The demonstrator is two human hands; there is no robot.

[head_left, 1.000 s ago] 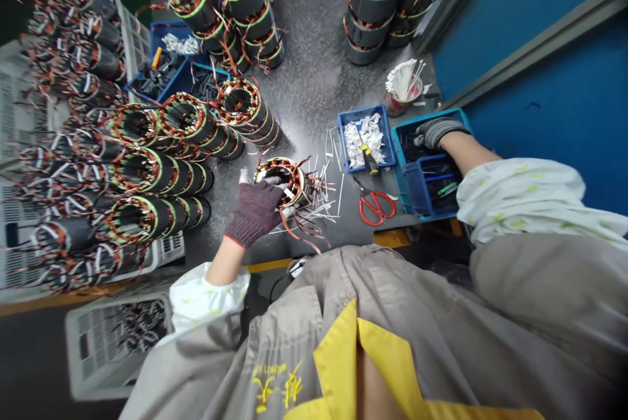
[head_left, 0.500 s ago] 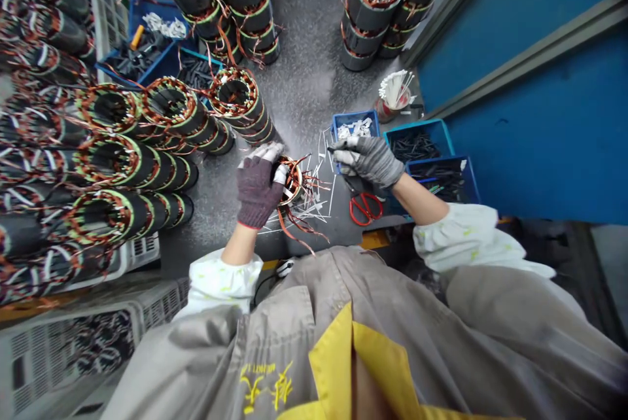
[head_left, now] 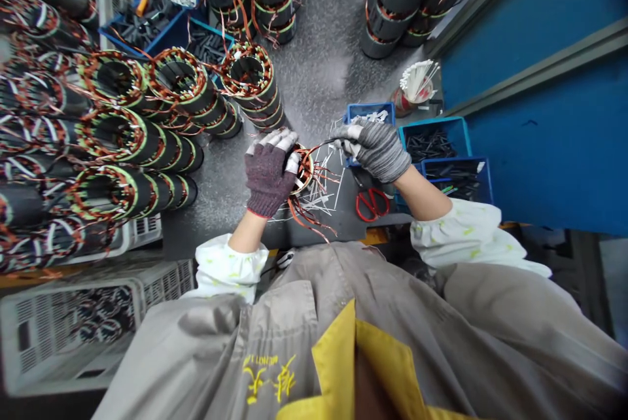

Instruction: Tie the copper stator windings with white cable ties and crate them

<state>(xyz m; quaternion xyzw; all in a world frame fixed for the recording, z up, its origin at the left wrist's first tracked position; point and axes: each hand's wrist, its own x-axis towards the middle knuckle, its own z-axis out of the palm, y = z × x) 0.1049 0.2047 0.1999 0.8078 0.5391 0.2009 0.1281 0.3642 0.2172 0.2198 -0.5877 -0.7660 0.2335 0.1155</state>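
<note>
In the head view, my left hand [head_left: 272, 171] wears a dark purple glove with pale fingertips. It is closed around the side of a motor stator [head_left: 307, 175] with copper windings, and covers much of it. My right hand [head_left: 377, 150], in a grey glove, pinches a thin black sleeve [head_left: 326, 142] that meets a copper lead wire [head_left: 310, 151] rising from the stator. Other loose copper leads [head_left: 309, 216] hang off the stator's near side. Thin white strips [head_left: 321, 199] lie scattered beside it.
Red-handled scissors [head_left: 371, 204] lie below my right hand. Blue bins [head_left: 482, 190] of black sleeves and a cup [head_left: 403, 103] of white sticks stand to the right. Stacked stators [head_left: 252, 89] fill the left and far sides. A blue panel [head_left: 540, 119] borders the right.
The black sleeve has come to the copper lead, which now stretches between the stator and my right hand. My left hand stays on the stator. The whole view has shifted a little.
</note>
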